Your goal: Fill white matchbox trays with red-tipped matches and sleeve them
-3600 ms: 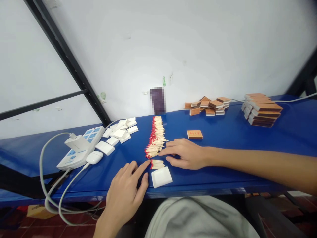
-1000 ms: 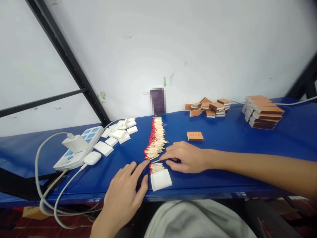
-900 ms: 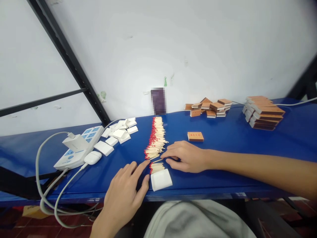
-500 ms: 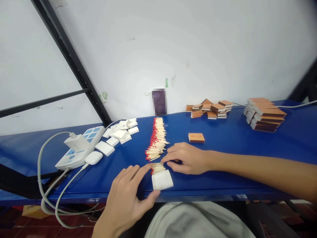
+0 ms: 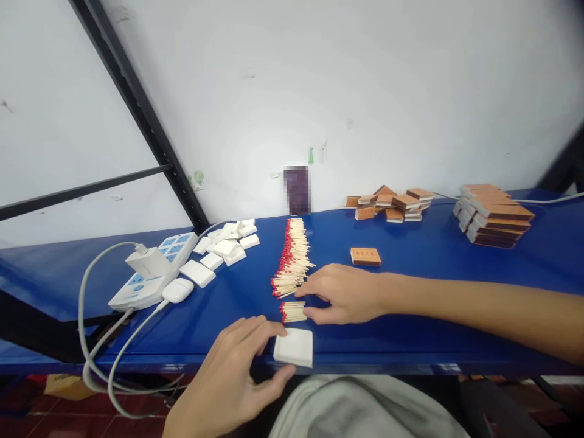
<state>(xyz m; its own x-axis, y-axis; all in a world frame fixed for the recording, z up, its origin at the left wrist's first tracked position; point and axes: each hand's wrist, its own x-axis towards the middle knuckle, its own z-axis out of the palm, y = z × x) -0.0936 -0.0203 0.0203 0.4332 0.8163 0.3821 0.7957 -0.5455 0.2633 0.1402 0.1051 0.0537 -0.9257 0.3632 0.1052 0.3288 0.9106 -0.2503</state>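
A white matchbox tray (image 5: 295, 348) lies at the table's front edge. My left hand (image 5: 241, 359) has its index finger at the tray's far left corner and its thumb along the near edge, gripping it between them. Just beyond the tray is a small bunch of matches (image 5: 292, 311), red heads to the left. At its right end, my right hand (image 5: 340, 295) touches the match ends with the thumb, its index finger apart and close to the long row of matches (image 5: 294, 252). The right hand's other fingers are partly hidden.
White trays (image 5: 225, 246) lie heaped at left, beside a power strip (image 5: 155, 274) with cables and a white mouse-shaped device (image 5: 177, 290). One matchbox (image 5: 365, 256) lies right of the matches. Matchboxes are piled (image 5: 395, 204) by the wall and stacked (image 5: 495, 213) at far right.
The tray has moved toward me and turned slightly, away from the small match bunch. My left index finger has left the matches for the tray. My right thumb now meets the bunch's end.
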